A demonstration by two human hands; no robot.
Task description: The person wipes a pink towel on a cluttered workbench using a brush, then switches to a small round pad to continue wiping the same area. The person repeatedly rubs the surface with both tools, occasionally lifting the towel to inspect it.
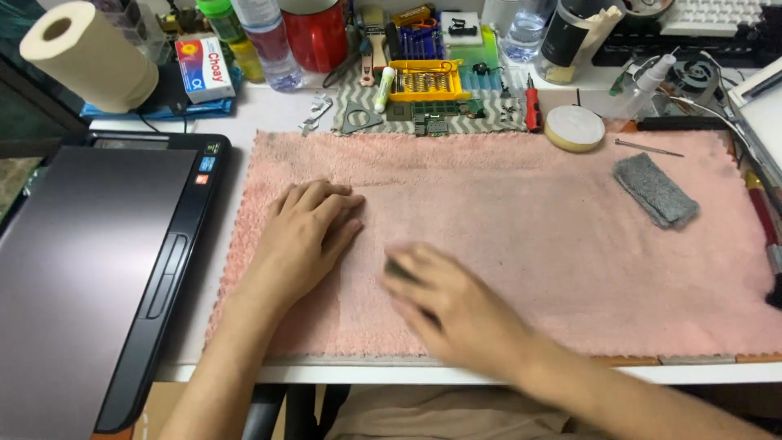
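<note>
While both hands rest on it, the pink towel [521, 212] lies flat across the frame's centre, long axis left to right. Left hand [305, 232]: palm down, fingers together, pointing to upper right, lower left of centre. Right hand [448, 305]: blurred, lower centre, over a small dark object [401, 269]; finger state cannot be told. Grey cloth [656, 190]: right, lying diagonally. Closed laptop [90, 269]: left edge. Paper roll [85, 53]: upper left.

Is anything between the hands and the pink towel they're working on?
Nothing visible for the left hand, which lies flat on the pink towel. The blurred right hand has a small dark thing under its fingers; what it is cannot be told.
</note>
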